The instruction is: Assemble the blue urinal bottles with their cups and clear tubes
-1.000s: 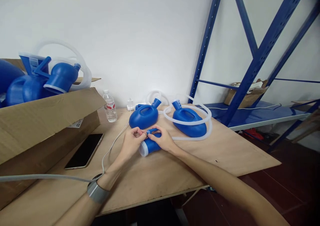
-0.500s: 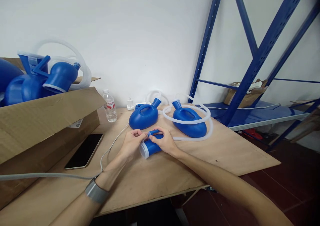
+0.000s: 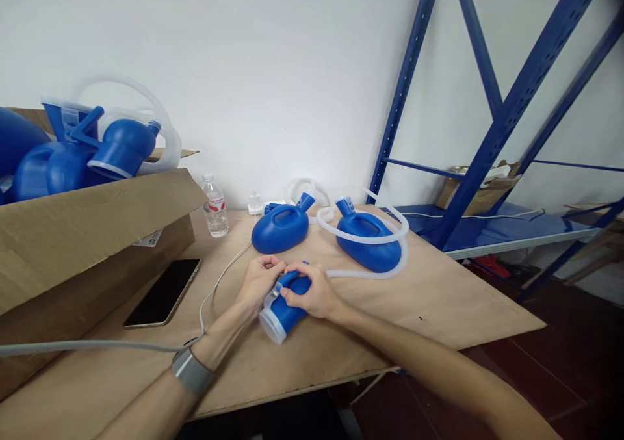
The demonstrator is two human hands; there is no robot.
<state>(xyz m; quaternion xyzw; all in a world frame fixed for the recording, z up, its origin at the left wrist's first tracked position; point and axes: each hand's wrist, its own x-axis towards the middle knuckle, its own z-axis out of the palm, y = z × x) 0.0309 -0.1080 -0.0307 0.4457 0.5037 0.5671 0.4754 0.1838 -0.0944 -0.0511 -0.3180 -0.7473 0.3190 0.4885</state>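
My right hand [image 3: 314,292] is closed around a blue urinal cup [image 3: 288,312] with a side handle and a translucent white rim. The cup lies tilted just over the table's near part, its rim toward me and to the left. My left hand [image 3: 260,283] is beside the handle, thumb and fingers pinched together; what is between them is hidden. Behind the hands stand two blue urinal bottles, the left bottle [image 3: 280,231] and the right bottle [image 3: 373,248]. A clear hose [image 3: 361,273] loops around the right bottle and runs toward my right hand.
At the left, a cardboard box [image 3: 97,232] holds several blue urinal parts [image 3: 121,146] and hoses. A phone [image 3: 163,292], a water bottle [image 3: 215,207] and a white cable [image 3: 214,290] are on the table [image 3: 390,336]. Blue metal shelving [image 3: 511,222] stands at the right.
The cup has come closer to me, and its rim has turned more toward me. My right hand has moved with it, its fingers now lying over the handle.
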